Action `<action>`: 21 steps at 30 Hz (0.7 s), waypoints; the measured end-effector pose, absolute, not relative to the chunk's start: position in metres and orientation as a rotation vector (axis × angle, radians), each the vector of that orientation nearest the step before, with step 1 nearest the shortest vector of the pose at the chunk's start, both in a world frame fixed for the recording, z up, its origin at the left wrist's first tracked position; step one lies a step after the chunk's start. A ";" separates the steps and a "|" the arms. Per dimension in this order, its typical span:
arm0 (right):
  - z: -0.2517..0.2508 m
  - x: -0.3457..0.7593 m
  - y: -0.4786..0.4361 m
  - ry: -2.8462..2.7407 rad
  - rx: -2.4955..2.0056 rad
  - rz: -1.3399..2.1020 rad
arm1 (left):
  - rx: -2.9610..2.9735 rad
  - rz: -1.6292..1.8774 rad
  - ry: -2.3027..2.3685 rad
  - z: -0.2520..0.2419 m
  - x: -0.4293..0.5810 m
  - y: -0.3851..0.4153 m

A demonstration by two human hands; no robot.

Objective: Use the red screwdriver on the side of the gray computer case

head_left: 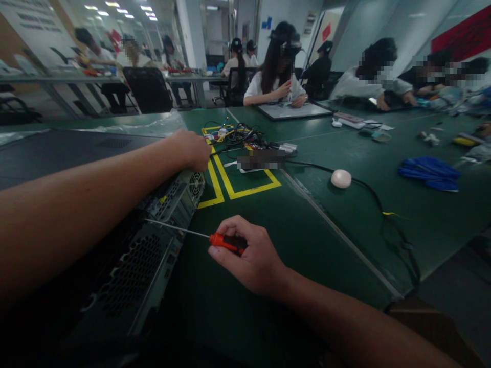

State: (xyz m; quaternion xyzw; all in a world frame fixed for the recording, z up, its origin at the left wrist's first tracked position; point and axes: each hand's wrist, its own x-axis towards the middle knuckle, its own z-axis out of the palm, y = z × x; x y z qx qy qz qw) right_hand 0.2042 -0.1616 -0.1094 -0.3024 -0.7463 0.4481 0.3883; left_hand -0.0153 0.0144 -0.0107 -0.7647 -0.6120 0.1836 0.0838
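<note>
Beyond the computer case (153,255) lie tangled cables (240,137) and blue fabric (429,174).

The screwdriver (220,240) is slim: a red collar and a black handle tucked in my right hand (249,255). Its thin silver shaft lies nearly level and points left, with the tip at the back panel of the computer case (153,255). The case is dark grey metal and lies flat on the green table (307,240) with its back towards me, all honeycomb vents and slots. A round fan grille (196,184) sits at the far end, where my left hand (190,149) curls over the top corner.
</note>
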 end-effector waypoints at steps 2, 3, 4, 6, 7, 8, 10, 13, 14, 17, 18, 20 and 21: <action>-0.109 0.204 -0.162 -1.901 -0.775 1.136 | -2.288 0.544 -1.824 -0.011 -0.016 0.015; -0.109 0.205 -0.162 -1.903 -0.778 1.130 | -2.294 0.540 -1.831 -0.011 -0.017 0.015; -0.108 0.205 -0.162 -1.908 -0.780 1.124 | -2.297 0.534 -1.842 -0.010 -0.017 0.015; -0.108 0.205 -0.163 -1.916 -0.787 1.102 | -2.298 0.525 -1.858 -0.010 -0.016 0.015; -0.108 0.205 -0.163 -1.918 -0.788 1.090 | -2.289 0.533 -1.857 -0.010 -0.016 0.015; -0.109 0.205 -0.162 -1.916 -0.785 1.078 | -2.278 0.548 -1.849 -0.010 -0.016 0.015; -0.109 0.205 -0.162 -1.908 -0.773 1.059 | -2.258 0.589 -1.822 -0.010 -0.015 0.015; -0.111 0.204 -0.161 -1.908 -0.759 1.064 | -2.237 0.623 -1.791 -0.010 -0.013 0.013; -0.111 0.204 -0.161 -1.909 -0.755 1.072 | -2.230 0.640 -1.777 -0.009 -0.012 0.012; -0.111 0.204 -0.163 -1.891 -0.754 1.121 | -2.191 0.698 -1.734 -0.007 -0.008 0.007; -0.111 0.204 -0.163 -1.882 -0.761 1.133 | -2.176 0.711 -1.724 -0.007 -0.006 0.006; -0.111 0.205 -0.164 -1.877 -0.773 1.140 | -2.153 0.719 -1.721 -0.006 -0.005 0.005; -0.111 0.205 -0.164 -1.883 -0.774 1.135 | -2.151 0.719 -1.729 -0.006 -0.005 0.005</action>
